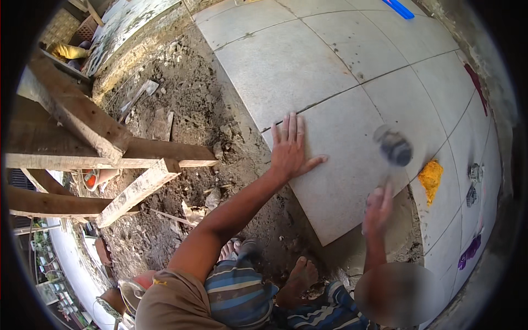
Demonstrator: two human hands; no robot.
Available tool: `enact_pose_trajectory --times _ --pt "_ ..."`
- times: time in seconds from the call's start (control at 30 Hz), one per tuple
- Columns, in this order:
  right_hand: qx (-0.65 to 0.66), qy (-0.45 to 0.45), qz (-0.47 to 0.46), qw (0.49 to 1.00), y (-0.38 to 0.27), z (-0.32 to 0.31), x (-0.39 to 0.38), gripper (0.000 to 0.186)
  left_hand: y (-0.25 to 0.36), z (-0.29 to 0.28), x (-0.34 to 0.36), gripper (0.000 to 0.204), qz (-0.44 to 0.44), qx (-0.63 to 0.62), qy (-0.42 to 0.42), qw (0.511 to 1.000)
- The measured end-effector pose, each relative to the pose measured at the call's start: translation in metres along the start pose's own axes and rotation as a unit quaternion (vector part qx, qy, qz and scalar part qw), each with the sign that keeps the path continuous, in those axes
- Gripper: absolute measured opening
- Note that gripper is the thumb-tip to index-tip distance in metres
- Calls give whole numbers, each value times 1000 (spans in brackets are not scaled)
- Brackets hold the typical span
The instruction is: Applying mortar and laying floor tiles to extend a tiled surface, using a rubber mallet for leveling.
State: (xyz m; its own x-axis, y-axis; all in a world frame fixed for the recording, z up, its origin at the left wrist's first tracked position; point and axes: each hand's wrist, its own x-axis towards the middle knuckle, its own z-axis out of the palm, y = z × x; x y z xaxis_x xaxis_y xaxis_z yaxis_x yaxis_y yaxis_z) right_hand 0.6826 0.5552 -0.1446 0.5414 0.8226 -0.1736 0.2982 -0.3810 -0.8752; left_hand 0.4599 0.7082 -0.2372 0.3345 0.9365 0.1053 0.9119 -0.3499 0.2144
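Observation:
My left hand [287,148] lies flat with fingers spread on a light grey floor tile [335,179], near its left edge. In my right hand [378,209], smeared by motion, is a mallet [397,149]. Its dark, rounded head is blurred above the right part of the same tile, and its handle hardly shows. I cannot tell whether the head touches the tile. The tile's near corner juts over wet grey mortar [393,236]. Along its far and right sides it meets other laid tiles [283,66], with dark joints between them.
An orange-yellow crumpled piece [430,179], a purple scrap [469,253] and small clear plastic pieces [475,172] lie on the tiles at right. A blue strip [400,8] is at the far side. Rough timber beams [82,110] stand left, over rubble-strewn soil [190,82]. My bare feet [300,278] are on the soil.

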Motion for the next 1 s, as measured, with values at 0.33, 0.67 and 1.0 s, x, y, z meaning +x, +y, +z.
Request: enact_pose_trajectory --times 0.33,0.67,1.0 --pt "-188 -10 -211 959 36 13 -18 45 -3 1 -6 130 13 -36 53 998" --pt "-230 -44 -154 960 43 1 -32 36 -1 9 -6 129 15 -10 22 1000" --pt "-22 -5 -79 997 55 -38 -128 40 13 1 -46 136 227 -54 -12 972"
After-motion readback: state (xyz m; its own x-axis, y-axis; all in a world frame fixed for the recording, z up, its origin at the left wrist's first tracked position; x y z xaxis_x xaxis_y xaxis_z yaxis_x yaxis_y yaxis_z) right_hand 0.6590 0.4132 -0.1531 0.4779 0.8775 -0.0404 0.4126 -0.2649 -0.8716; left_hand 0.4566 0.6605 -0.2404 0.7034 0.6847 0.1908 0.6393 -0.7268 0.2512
